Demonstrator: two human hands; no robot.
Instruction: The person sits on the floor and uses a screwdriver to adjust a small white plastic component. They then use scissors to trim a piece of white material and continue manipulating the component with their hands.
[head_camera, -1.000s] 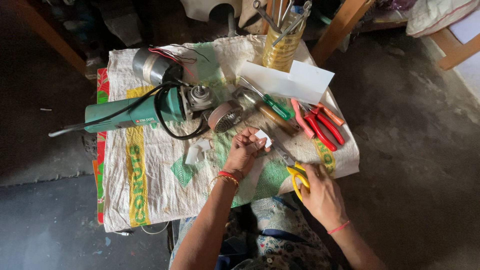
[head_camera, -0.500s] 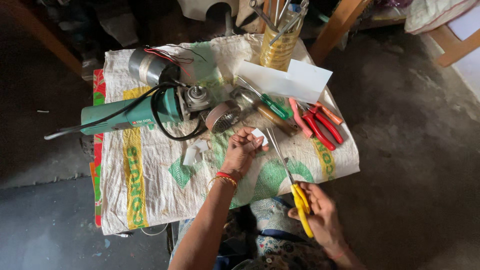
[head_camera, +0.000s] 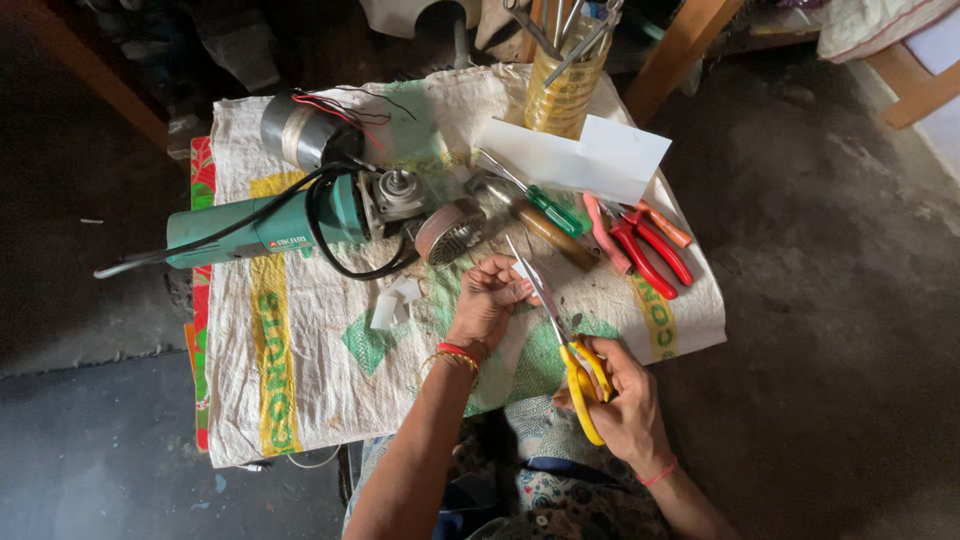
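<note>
While the left hand (head_camera: 490, 300) pinched a small white scrap (head_camera: 523, 270) between curled fingertips, the right hand (head_camera: 625, 405) was closed through the yellow handles of a pair of scissors (head_camera: 560, 335). The blades ran up and to the left, their tips reaching the scrap at the left fingers; how far the blades stood apart could not be told. Both hands were over the near middle of a woven sack (head_camera: 300, 350), white with yellow and green print, which was spread as a work cloth.

Items on the sack, far side: a green angle grinder (head_camera: 270, 225) lying on its side, its black cable (head_camera: 340, 255) looped around the body; a grey metal cylinder with red and black wires (head_camera: 295, 130) behind it; a round slotted metal part (head_camera: 450, 232) just beside the grinder head. To the right: a green-handled screwdriver (head_camera: 550, 208), a brown-handled tool (head_camera: 550, 235), red-handled pliers (head_camera: 650, 250), and a folded white sheet (head_camera: 590, 160). A yellowish plastic container (head_camera: 568, 90) at the far edge held upright tools. Two small white offcuts (head_camera: 393, 305) lay to the left of the left hand.
</note>
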